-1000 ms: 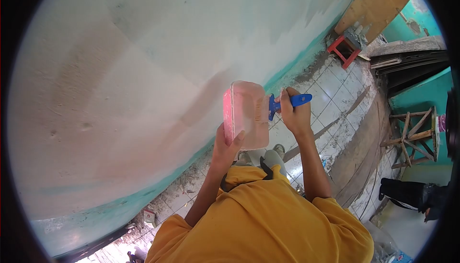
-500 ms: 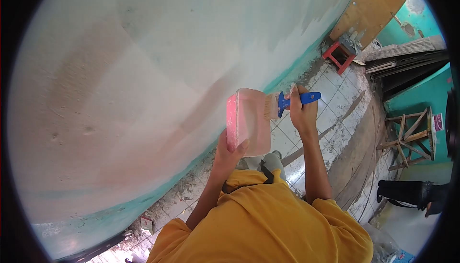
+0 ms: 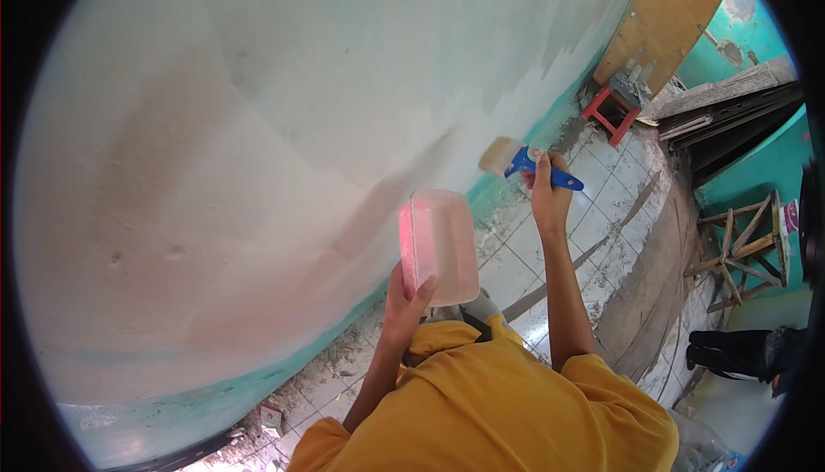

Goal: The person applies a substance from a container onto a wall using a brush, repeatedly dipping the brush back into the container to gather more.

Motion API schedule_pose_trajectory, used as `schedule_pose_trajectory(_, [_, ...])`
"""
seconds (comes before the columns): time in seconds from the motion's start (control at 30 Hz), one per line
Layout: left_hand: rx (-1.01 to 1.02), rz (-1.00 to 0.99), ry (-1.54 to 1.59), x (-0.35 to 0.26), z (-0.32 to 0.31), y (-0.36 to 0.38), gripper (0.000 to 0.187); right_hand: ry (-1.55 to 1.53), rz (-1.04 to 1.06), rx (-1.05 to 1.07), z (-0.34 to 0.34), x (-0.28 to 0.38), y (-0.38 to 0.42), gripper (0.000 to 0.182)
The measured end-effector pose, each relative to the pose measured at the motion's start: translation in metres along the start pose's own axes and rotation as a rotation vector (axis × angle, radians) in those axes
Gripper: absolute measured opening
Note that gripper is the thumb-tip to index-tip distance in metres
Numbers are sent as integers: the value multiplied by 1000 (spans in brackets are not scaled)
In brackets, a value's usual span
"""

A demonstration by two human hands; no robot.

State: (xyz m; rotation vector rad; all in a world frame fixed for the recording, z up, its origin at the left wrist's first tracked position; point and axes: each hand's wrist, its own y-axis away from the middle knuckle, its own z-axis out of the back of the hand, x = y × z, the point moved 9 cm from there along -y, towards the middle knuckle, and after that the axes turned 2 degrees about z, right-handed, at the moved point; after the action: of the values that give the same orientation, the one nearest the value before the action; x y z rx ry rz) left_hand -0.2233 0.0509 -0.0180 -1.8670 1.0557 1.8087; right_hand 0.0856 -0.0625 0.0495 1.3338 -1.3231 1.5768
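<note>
My left hand grips the lower end of a pink plastic tub, thumb over its rim and fingers round the side. The tub is tilted so that its pale inside faces me. In my right hand is a wide paintbrush with a blue handle, pinched near the ferrule. Its pale bristles point up and left toward the wall, apart from the tub. The wall is patchy white over turquoise, with turquoise showing along its lower edge.
A red stool stands by the wall, near a brown board. Stacked panels lean at the right, above a wooden stand. Another person's dark-clothed legs show at lower right. Debris litters the tiled floor.
The paintbrush has come away from the tub's rim, its bristles swinging up toward the wall. My left hand and the tub sit slightly lower in view.
</note>
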Motion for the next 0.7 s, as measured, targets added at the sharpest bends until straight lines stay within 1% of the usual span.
schedule_pose_trajectory(0.03, [1, -5, -10, -1, -1, 2, 71, 0, -22, 17, -2, -7, -8, 30])
schedule_pose_trajectory(0.1, [-47, 38, 66, 0, 2, 3, 70, -14, -44, 31, -10, -16, -28, 34])
schedule_pose_trajectory(0.17, [-64, 12, 89, -1, 2, 7, 70, -229, -117, -11, -21, -31, -43, 38])
schedule_pose_trajectory(0.2, [-81, -6, 119, -3, 3, 10, 70, -299, -155, 8, -28, -47, -52, 43])
schedule_pose_trajectory(0.23, [-87, -11, 106, -3, 2, 14, 70, -314, -159, 7, -32, -60, -56, 43])
schedule_pose_trajectory(0.3, [-144, -5, 86, 0, 8, 18, 70, -577, -228, -29, -50, -91, -65, 47])
schedule_pose_trajectory(0.33, [-150, -14, 72, -2, 7, 20, 70, -595, -229, -29, -57, -109, -69, 47])
schedule_pose_trajectory(0.4, [-182, 8, 102, 0, 5, 25, 70, -748, -344, 45, -80, -149, -63, 50])
schedule_pose_trajectory(0.43, [-186, 6, 95, -3, 3, 26, 70, -756, -347, 46, -82, -158, -58, 50])
schedule_pose_trajectory(0.5, [-219, 67, 125, -1, -1, 29, 68, -629, -487, -11, -81, -188, -40, 54])
schedule_pose_trajectory(0.57, [-247, 68, 129, 10, 0, 26, 66, -575, -492, -3, -75, -204, -40, 56])
schedule_pose_trajectory(0.63, [-271, 75, 142, 16, -3, 26, 65, -487, -532, -85, -62, -200, -39, 50])
schedule_pose_trajectory(0.67, [-270, 86, 146, 18, -5, 25, 64, -485, -531, -82, -62, -194, -46, 50])
schedule_pose_trajectory(0.7, [-269, 98, 149, 18, -8, 26, 63, -437, -464, -42, -64, -171, -59, 47])
